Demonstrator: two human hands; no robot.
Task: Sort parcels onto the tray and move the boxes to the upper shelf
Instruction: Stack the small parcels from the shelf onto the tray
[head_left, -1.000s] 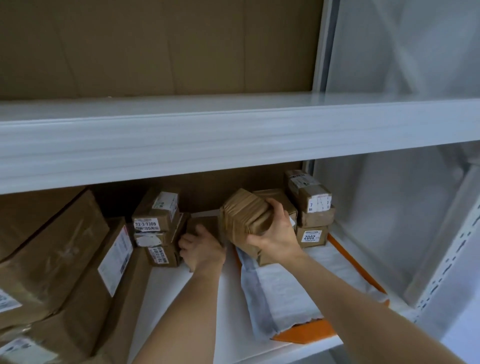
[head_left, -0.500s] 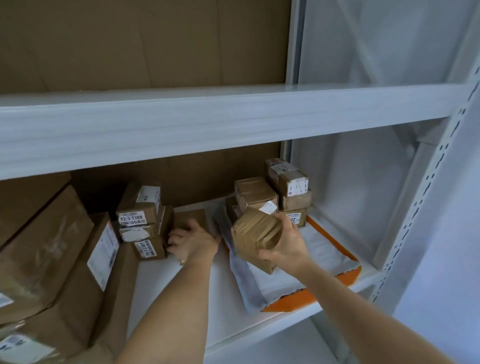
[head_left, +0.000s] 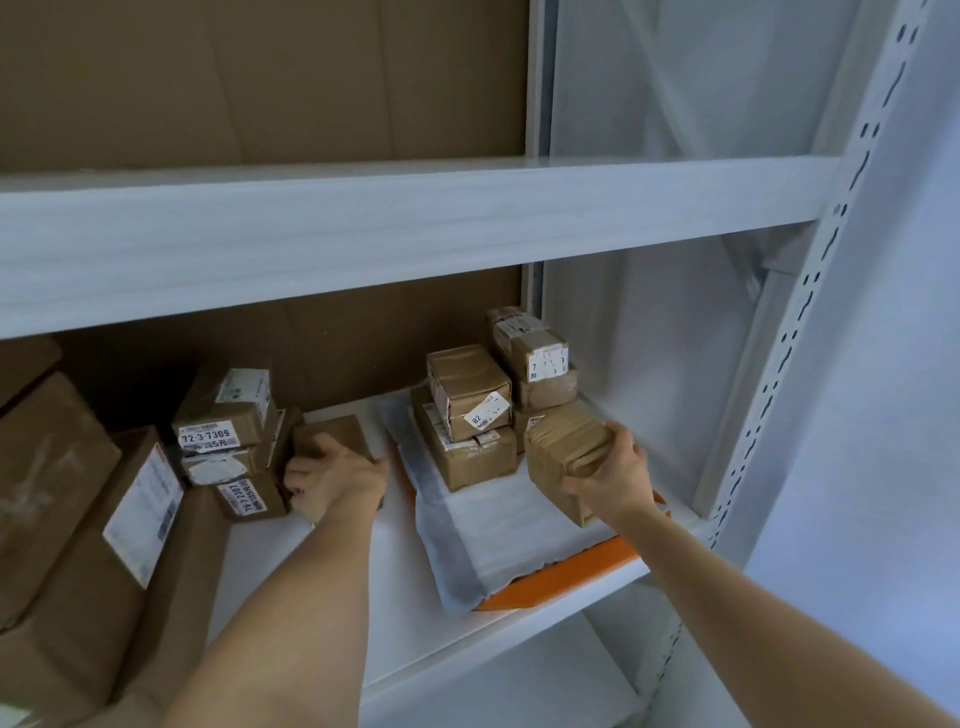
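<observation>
The right hand (head_left: 613, 480) grips a tape-wrapped parcel (head_left: 563, 460) at about 3 o'clock of the scene, over the right part of the orange tray (head_left: 561, 577); the thumb lies across the parcel's upper near edge and the other fingers curl under its lower side, so the parcel sits to the 9 o'clock side of the palm, tilted, its far end toward the stacked parcels; whether it touches the white padded sheet (head_left: 493, 525) that lines the tray cannot be told. At 12 o'clock from this parcel stands a tall stack (head_left: 540, 364) against the back corner; at 10 o'clock a second stack (head_left: 467, 415) of two boxes, the upper one bearing a label that reads 82.

The left hand (head_left: 335, 480) rests at about 9 o'clock of the tray, on the white shelf (head_left: 322, 561); its fingers curl over the near end of a small brown box (head_left: 332, 436), which lies flat beyond the knuckles toward 12 o'clock; the fingertips are hidden on the box's left side. Just at 9 o'clock of that box is a pile of three labelled boxes (head_left: 228, 431); further toward 8 o'clock lean large cartons (head_left: 78, 509). The upper shelf (head_left: 415, 223) runs across at 12 o'clock, with a brown cardboard backing (head_left: 260, 78) behind it.
</observation>
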